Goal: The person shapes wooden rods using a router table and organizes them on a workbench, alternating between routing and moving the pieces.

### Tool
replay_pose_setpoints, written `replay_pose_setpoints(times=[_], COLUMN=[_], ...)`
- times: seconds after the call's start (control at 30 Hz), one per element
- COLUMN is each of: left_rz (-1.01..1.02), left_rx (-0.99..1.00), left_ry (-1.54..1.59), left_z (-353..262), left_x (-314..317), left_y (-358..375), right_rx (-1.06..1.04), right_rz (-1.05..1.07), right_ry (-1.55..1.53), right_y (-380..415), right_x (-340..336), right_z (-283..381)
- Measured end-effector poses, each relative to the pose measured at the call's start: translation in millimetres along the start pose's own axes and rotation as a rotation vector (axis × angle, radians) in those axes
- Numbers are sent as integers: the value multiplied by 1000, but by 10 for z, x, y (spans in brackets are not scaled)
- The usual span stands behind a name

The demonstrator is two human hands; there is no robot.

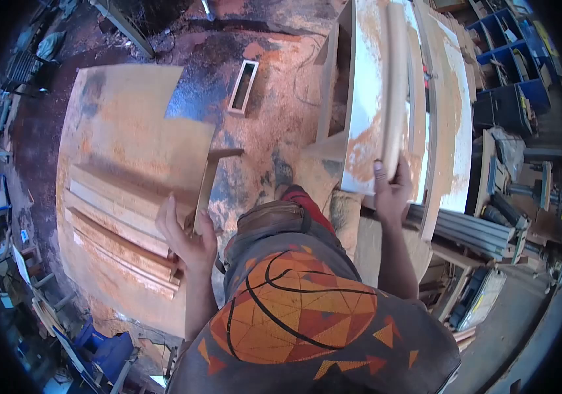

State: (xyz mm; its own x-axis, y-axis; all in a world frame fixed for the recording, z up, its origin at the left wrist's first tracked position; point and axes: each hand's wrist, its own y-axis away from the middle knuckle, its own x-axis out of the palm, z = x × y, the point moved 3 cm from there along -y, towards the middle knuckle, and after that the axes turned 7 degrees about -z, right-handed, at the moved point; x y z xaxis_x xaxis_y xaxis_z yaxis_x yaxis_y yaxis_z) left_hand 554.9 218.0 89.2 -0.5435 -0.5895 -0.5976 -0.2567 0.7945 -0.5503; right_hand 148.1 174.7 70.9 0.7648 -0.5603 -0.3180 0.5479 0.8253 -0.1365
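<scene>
On the right, my right hand (393,187) is closed round the near end of a long wooden strip (394,85), thumb on one side and fingers on the other. The strip lies lengthwise along the sawdust-covered white worktop (365,72), beside other long boards (433,118). My left hand (190,238) is raised on the other side, thumb and fingers apart, with nothing in it. It is nearest the ends of several stacked wooden boards (123,226), which lie on a broad plywood sheet (130,98).
A small rectangular wooden frame (243,87) lies on the sawdust-strewn floor (274,98) between the two work surfaces. Blue storage bins (507,56) stand at the far right. Metal rails (461,230) lie low to the right, and a blue chair-like object (100,348) is at lower left.
</scene>
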Motion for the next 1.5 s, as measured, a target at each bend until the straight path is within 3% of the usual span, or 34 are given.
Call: replay_pose_setpoints(times=[0.03,0.1,0.17,0.23,0.43,0.53,0.77,0.87,0.93,1.0,1.03,1.07,1.1,1.13,1.17,1.2,1.23,1.27,1.3,1.33,1.37,1.4,1.47,1.5], left_rz=[-8,242,336,464,571,616,762,753,615,496,379,393,351,305,327,325,317,354,232,111,24,-110,67,-6], left_rx=[3,62,-9,-52,-273,-329,-237,-297,-201,-225,-255,-256,-412,-565,-563,-682,-803,-809,-876,-939,-868,-875,-892,-760], left_ry=[-5,-364,-408,-492,-563,-502,-442,-402,-352,-258,-168,-162,136,443,464,609,747,700,594,481,503,437,-132,-356], left_z=[-26,-7,132,179,300,377,551,604,671,695,655,581,502,443,386,347,332,485,523,570,952,789,1553,1435], left_x=[110,340,473,562,605,613,802,845,851,895,923,980,1069,1204,1338,1469,1608,1705,1674,1612,1537,1485,1069,1102], left_y=[-133,-351,-381,-432,-560,-701,-1021,-1096,-1121,-1192,-1249,-1301,-1386,-1492,-1626,-1741,-1810,-1875,-2021,-2148,-2170,-2441,-2518,-2679], right_rx=[-25,-17,65,-2,30,9,75,48,18,0,-4,1,11,-61,107,-197,-318,-416,-210,-293,-380,-362,-314,-264], right_rz=[1,9,10,27,-71,-168,-291,-299,-301,-264,-122,17,202,341,618,514,633,748,798,862,926,924,761,685], right_ry=[-50,-48,-154,-115,-90,76,154,200,250,381,251,127,-46,55,-23,-209,-229,-212,-426,-430,-433,-428,-650,-539], right_y=[-112,-347,-571,-776,-1013,-1016,-1049,-1091,-1116,-1121,-1133,-1091,-1028,-919,-811,-673,-511,-443,-277,-225,-252,-308,-472,-527], right_x=[113,278,424,552,876,935,974,956,1046,1195,1381,1611,1878,2201,2533,2896,3127,3337,3567,3772,3955,4073,4279,4537], right_z=[-30,-49,-122,-262,-652,-785,-741,-764,-695,-556,-411,-279,-225,-332,-18,260,489,805,838,847,816,769,659,229])
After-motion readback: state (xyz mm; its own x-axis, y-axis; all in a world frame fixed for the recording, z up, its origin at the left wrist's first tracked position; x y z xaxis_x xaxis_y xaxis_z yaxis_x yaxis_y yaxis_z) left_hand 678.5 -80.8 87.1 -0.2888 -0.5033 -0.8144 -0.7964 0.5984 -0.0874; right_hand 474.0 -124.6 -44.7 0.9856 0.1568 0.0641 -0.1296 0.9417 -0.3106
